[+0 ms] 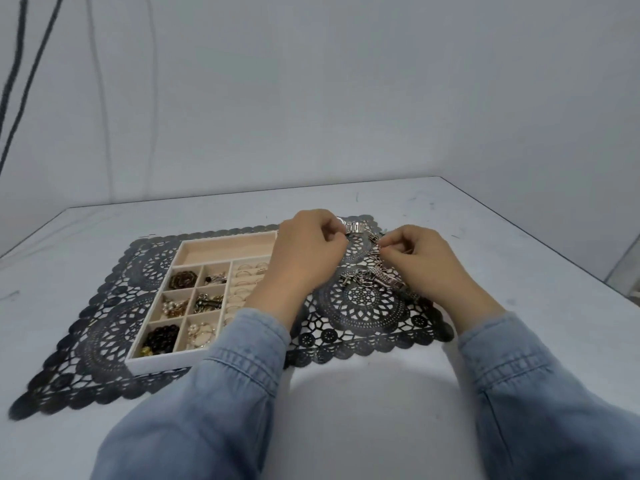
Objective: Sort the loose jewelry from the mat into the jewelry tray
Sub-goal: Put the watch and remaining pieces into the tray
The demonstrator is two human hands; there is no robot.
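Observation:
A white jewelry tray [162, 363] with beige compartments lies on the left half of a black lace mat [363, 306]. Its small cells hold beads, pearls and earrings, a ring column sits on its right, and the long back compartment [225, 249] holds nothing. A heap of silver metal bracelets [375, 277] lies on the mat's right half. My left hand [308, 254] pinches a silver link bracelet [355, 227] at the mat's far edge. My right hand [419, 259] pinches a silver chain piece [375, 241] from the same heap. Both hands are close together.
The mat lies on a white table [519, 271] whose far edge meets a plain grey wall. Dark cables [20, 81] hang at the far left. Denim sleeves cover both forearms, and the left one hides the tray's front right corner.

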